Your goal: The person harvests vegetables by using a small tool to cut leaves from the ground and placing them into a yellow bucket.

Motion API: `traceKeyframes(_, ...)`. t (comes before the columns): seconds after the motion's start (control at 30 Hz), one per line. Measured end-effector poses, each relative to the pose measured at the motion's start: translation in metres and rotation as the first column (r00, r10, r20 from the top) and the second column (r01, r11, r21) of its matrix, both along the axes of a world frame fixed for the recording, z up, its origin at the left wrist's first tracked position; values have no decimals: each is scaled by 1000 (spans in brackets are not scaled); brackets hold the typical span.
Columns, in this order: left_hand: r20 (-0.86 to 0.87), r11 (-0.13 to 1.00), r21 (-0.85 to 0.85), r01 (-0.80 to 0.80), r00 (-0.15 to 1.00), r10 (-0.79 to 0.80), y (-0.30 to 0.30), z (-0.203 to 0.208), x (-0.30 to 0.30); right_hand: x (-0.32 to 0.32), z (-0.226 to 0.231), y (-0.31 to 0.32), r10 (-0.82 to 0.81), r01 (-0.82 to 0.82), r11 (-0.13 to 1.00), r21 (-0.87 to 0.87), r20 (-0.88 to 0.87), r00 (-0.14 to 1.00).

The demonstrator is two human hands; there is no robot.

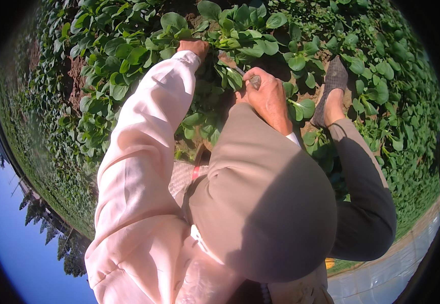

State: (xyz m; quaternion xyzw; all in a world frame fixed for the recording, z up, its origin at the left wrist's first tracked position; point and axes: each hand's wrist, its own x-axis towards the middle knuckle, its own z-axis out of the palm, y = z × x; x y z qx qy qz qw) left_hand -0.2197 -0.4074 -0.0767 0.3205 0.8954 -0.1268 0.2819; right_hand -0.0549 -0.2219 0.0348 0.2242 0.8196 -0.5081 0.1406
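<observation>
Seen from above, a person crouches in a dense green field. At the upper centre of the frame is a leafy plant (240, 38) with broad, rounded leaves, growing among its neighbours.

The left hand (194, 47), at the end of a pale pink sleeve (149, 126), reaches in at the plant's left side. Its back faces up and leaves cover the fingers, so I cannot tell whether they pinch a stem or are spread. The right hand (270, 96), right of centre, is closed around the handle of a small tool (237, 69). The tool's narrow metal end slants up and left, toward the plant's base and the left hand.

The main risk, as I judge it, is a slip: the metal end points roughly toward the hidden left fingers, and a sudden push could carry it into them. The crowded leaves make this likelier, since they screen the ground there. A misplaced stroke could also tear good leaves or catch a neighbouring plant.

The bent knee (235, 119) in grey-brown trousers, rising up the middle of the frame, sits right beside the right hand and could cramp its swing. At the upper right, a dark shoe (335, 81) stands close among plants; shifting weight could crush some.
</observation>
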Motion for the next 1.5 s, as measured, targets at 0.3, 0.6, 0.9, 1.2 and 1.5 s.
traceKeyframes(0.3,-153,775,604,-187,927,343,-27,80,-45,-12,-3,-12,119,-118,993,15,-147,982)
traceKeyframes(0.6,-3,976,107,-190,982,191,-21,35,18,-25,-5,-25,288,-253,938,236,-129,949)
traceKeyframes(0.9,41,864,341,-371,924,380,-28,12,25,-46,-30,-25,231,-216,964,157,-83,969)
traceKeyframes(1.2,-64,948,111,-300,949,308,-30,7,-7,-42,-41,-28,270,-254,956,146,-108,957)
traceKeyframes(1.5,117,946,238,-221,973,198,-42,-4,-25,-58,-48,-38,261,-248,961,123,-96,961)
